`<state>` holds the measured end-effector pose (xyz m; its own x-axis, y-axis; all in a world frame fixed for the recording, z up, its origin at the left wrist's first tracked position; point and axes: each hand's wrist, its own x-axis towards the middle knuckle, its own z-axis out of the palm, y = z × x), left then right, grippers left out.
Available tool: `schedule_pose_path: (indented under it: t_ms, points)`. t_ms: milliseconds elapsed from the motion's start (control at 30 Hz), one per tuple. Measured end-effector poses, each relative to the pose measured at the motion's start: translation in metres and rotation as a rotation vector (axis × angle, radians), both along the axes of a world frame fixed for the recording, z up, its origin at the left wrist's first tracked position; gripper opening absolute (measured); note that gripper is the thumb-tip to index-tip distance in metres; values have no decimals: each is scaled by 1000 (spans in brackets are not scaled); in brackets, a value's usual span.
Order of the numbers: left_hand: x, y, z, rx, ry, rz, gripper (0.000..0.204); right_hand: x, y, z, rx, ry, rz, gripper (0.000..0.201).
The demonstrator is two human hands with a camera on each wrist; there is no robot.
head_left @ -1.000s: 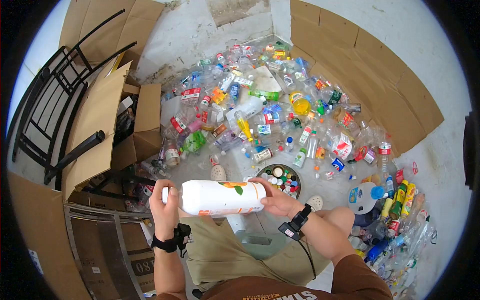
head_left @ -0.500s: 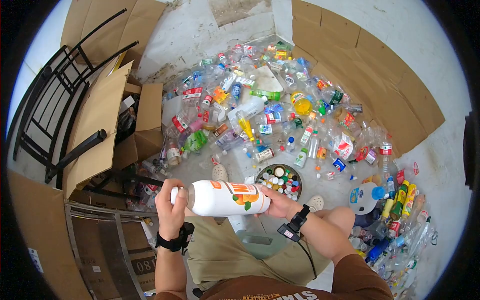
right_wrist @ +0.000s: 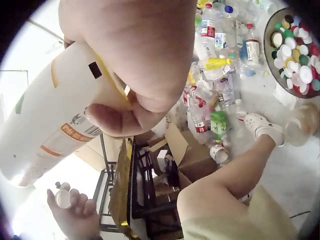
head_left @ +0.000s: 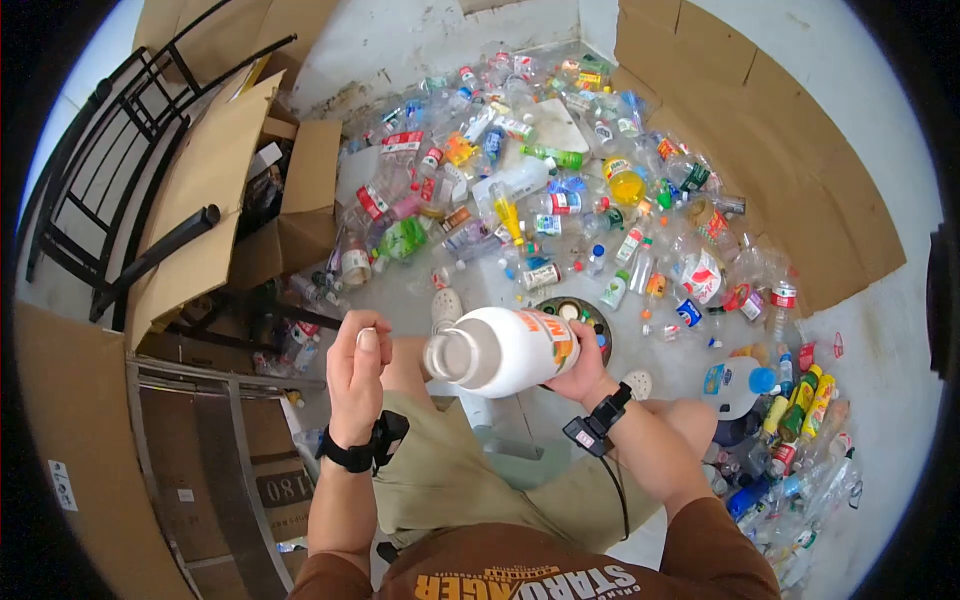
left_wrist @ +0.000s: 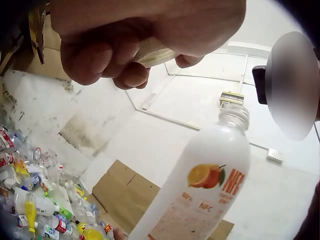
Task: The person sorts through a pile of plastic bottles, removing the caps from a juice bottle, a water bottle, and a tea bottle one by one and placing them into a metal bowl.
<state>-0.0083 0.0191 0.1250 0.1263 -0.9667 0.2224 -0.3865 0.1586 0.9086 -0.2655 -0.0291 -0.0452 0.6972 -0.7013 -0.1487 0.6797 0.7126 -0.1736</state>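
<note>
Pale floor below, and here's the white bottle, mid-air: right hand clamped round its base end, seemingly for steadiness; left hand, apart from the bottle's open mouth, pinching a cap; beyond the bottle, plastic bottles heaped.

The right hand holds one white bottle — its neck faces the left hand, whose fingers are curled.
</note>
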Motion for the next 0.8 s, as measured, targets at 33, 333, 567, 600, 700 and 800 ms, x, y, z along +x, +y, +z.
schedule_pose_path:
  t_ms: [33,333,567,600,700,800]
  points:
    - [0,1,0,3,5,-5,39,0,0,3,6,-31,-7,65]
    - [0,7,-8,48,-5,-57,33,-4,-1,6,-69,-196,-4,74]
    - [-6,6,-8,65,-32,-69,32,-6,0,7,-72,-281,55,81]
    - [-7,6,-8,68,-30,-72,33,-6,0,6,-65,-302,59,82]
    - [-10,6,-7,74,-18,-79,33,-6,-2,6,-99,-311,83,84]
    - [-9,6,-9,69,-8,-95,34,-7,-3,5,-124,-274,87,84]
